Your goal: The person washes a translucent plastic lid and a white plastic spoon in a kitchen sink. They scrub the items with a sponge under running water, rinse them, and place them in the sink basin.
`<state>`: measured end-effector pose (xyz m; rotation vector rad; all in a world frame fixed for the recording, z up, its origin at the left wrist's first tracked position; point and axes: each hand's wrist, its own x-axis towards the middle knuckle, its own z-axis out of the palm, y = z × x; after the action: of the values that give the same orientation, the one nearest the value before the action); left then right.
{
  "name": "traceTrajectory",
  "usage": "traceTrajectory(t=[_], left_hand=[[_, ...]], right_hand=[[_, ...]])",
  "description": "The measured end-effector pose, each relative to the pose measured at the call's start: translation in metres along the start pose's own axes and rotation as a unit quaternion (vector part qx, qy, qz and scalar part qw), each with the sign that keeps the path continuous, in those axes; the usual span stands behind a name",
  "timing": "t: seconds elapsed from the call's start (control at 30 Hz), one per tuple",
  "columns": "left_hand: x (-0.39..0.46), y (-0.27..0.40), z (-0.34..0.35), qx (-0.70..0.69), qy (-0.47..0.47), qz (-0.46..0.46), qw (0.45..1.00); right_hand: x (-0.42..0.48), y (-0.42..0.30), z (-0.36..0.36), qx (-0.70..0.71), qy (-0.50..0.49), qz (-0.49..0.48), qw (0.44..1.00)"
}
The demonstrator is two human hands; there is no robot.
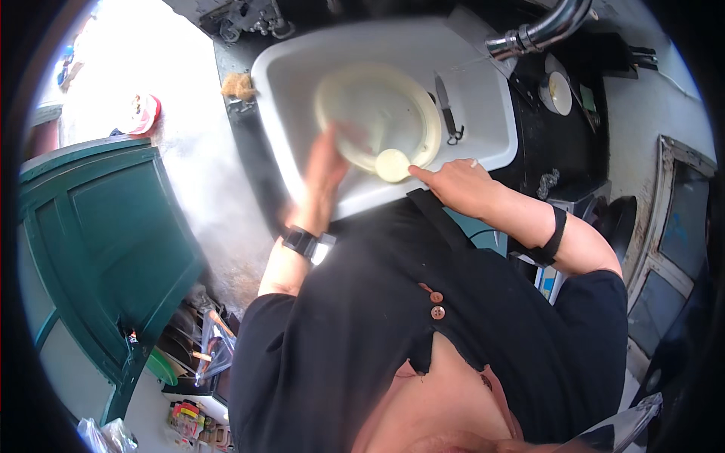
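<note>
My right hand (457, 184) grips the edge of a pale, round, flat-faced piece (392, 165), possibly a cut vegetable, over the near rim of a cream round basin (435, 127). Motion blurs my left hand (325, 164), which is at the basin's left rim with fingers pointing away from me; whether it holds anything is unclear. What looks like water covers the basin's bottom. The basin sits in a white sink (481, 136). To its right in the sink lies a knife (446, 107) with a dark handle, blade pointing away.
A chrome faucet (538, 37) reaches over the sink's far right corner. On the dark counter (535, 144) stands a white bowl (556, 93). A tan scrubbing pad (238, 85) lies by the sink's left edge. At the left is a green door (122, 226).
</note>
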<state>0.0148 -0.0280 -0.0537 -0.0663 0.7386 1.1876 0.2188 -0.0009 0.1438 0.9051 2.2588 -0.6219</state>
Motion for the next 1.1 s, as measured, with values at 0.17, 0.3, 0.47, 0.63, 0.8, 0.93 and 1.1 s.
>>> traceTrajectory(t=[0.17,0.3,0.47,0.63,0.8,0.93,1.1], left_hand=[[0.006,-0.007,-0.004,-0.018,0.004,0.019,1.0],[-0.001,-0.009,0.016,-0.039,0.036,0.043,0.998],[-0.008,-0.013,0.013,0.018,0.037,0.06,0.997],[-0.003,-0.007,0.009,0.045,0.025,0.043,0.998],[-0.005,-0.002,0.013,0.051,0.07,0.023,0.996],[-0.001,-0.001,0.006,0.018,0.116,-0.004,0.993],[-0.012,-0.01,0.022,0.269,0.146,0.102,0.947]], right_hand=[[-0.015,-0.008,0.029,-0.034,0.046,0.055,0.997],[0.012,-0.03,0.027,0.002,0.097,0.056,0.994],[-0.007,-0.016,0.039,-0.024,0.07,0.062,0.995],[-0.028,0.035,0.056,-0.109,0.043,0.093,0.989],[-0.016,0.1,0.057,-0.075,0.035,0.136,0.987],[0.009,0.111,0.063,0.246,0.058,0.232,0.939],[0.007,0.076,0.041,0.725,0.064,0.333,0.6]])
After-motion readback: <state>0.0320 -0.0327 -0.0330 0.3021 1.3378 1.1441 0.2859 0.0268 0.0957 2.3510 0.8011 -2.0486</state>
